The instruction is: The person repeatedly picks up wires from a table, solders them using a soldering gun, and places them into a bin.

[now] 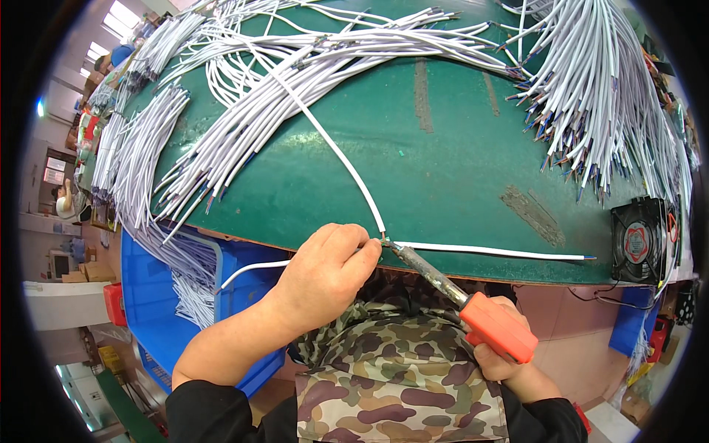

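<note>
Near the table's front edge, my left hand (325,269) is closed in a pinch on a white cable. The cable's tail (255,267) sticks out to the left over a blue bin. Beside those fingertips, the end of a second white cable (336,151) comes down from the heap, and a third white cable (491,250) lies out to the right along the edge. My right hand (502,354) is wrapped round the red handle of a soldering iron (436,277). Its metal tip is at the junction of the cable ends; the joint itself is too small to make out.
Bundles of white cables (288,81) cover the far side of the green table (443,170). Another thick bundle (591,81) hangs at the right. A black fan (635,242) stands at the right edge. The blue bin (170,295) at the left holds more cables. A person (66,201) is far left.
</note>
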Motion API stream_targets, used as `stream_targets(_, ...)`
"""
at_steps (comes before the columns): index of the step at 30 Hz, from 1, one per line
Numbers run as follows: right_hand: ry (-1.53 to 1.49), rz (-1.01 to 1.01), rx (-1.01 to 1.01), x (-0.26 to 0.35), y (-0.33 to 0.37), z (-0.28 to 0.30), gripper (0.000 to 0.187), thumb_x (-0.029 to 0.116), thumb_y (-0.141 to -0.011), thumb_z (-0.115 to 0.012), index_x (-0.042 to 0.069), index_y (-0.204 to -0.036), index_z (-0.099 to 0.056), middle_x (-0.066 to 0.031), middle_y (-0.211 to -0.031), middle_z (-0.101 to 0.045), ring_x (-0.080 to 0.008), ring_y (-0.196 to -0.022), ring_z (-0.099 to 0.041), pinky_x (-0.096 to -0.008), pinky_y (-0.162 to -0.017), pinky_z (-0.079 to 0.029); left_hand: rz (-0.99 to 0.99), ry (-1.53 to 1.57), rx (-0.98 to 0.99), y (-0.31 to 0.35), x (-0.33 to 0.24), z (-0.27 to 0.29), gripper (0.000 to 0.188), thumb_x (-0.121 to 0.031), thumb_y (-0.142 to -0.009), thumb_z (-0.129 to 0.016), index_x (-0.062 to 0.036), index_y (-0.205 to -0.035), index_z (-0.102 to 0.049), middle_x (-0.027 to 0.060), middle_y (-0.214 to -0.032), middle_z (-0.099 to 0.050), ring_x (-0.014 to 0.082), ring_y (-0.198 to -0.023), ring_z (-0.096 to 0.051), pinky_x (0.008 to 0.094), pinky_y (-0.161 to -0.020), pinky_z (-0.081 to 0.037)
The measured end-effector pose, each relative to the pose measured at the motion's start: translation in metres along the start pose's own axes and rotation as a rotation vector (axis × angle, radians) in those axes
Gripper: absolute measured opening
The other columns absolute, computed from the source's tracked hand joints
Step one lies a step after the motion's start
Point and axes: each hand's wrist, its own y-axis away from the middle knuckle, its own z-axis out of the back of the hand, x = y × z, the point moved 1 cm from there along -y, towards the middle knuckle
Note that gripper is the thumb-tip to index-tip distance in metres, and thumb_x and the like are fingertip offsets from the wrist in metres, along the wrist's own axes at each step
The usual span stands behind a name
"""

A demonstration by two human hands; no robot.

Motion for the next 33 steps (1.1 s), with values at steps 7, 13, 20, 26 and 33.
stream_targets(7, 0.021, -0.017, -0.001, 0.000, 0.001, -0.001, 0.055, 0.011, -0.076, -0.068, -0.001, -0.126, -0.048, -0.0173, -0.104, -0.064, -0.0362, -0.089, -0.064, -0.0436, -0.077, -0.053, -0.006, 0.002, -0.009, 0.000, 0.000, -0.001, 0.022, 0.005, -0.070, -0.065, 0.0034, -0.092, -0.063, 0.0126, -0.085, -0.059, 0.0291, -0.072, -0.059, 0.0375, -0.062, -0.049)
stream_targets(13, 0.034, -0.019, -0.008, 0.003, -0.004, -0.002, 0.054, 0.009, -0.074, -0.068, -0.001, -0.124, -0.049, -0.0165, -0.098, -0.066, -0.0350, -0.085, -0.065, -0.0417, -0.075, -0.052, -0.006, -0.003, -0.001, 0.000, 0.000, 0.000, 0.023, 0.005, -0.070, -0.065, 0.0030, -0.092, -0.063, 0.0125, -0.086, -0.059, 0.0289, -0.073, -0.058, 0.0375, -0.062, -0.049)
stream_targets(20, 0.028, -0.145, -0.115, 0.009, -0.007, -0.012, 0.018, 0.024, -0.085, -0.061, 0.007, -0.084, -0.063, -0.0032, -0.075, -0.061, -0.0280, -0.077, -0.059, -0.0391, -0.073, -0.046, -0.007, -0.006, -0.007, -0.001, 0.000, -0.001, 0.022, 0.006, -0.069, -0.065, 0.0030, -0.091, -0.063, 0.0125, -0.086, -0.059, 0.0293, -0.073, -0.058, 0.0378, -0.062, -0.049)
stream_targets(26, 0.054, -0.138, -0.100, 0.009, -0.009, -0.011, 0.014, 0.020, -0.083, -0.060, 0.007, -0.082, -0.063, -0.0033, -0.075, -0.061, -0.0284, -0.076, -0.060, -0.0390, -0.073, -0.047, 0.012, -0.008, 0.022, -0.002, -0.002, 0.000, 0.022, 0.006, -0.070, -0.065, 0.0030, -0.091, -0.063, 0.0129, -0.086, -0.059, 0.0296, -0.074, -0.059, 0.0378, -0.063, -0.049)
stream_targets(33, 0.091, -0.106, -0.082, 0.011, -0.007, -0.006, 0.019, 0.023, -0.084, -0.058, 0.004, -0.086, -0.063, -0.0068, -0.080, -0.063, -0.0305, -0.079, -0.061, -0.0395, -0.073, -0.048, 0.012, -0.023, 0.022, -0.002, -0.002, 0.000, 0.023, 0.006, -0.069, -0.064, 0.0028, -0.091, -0.063, 0.0128, -0.087, -0.059, 0.0299, -0.074, -0.059, 0.0376, -0.064, -0.050)
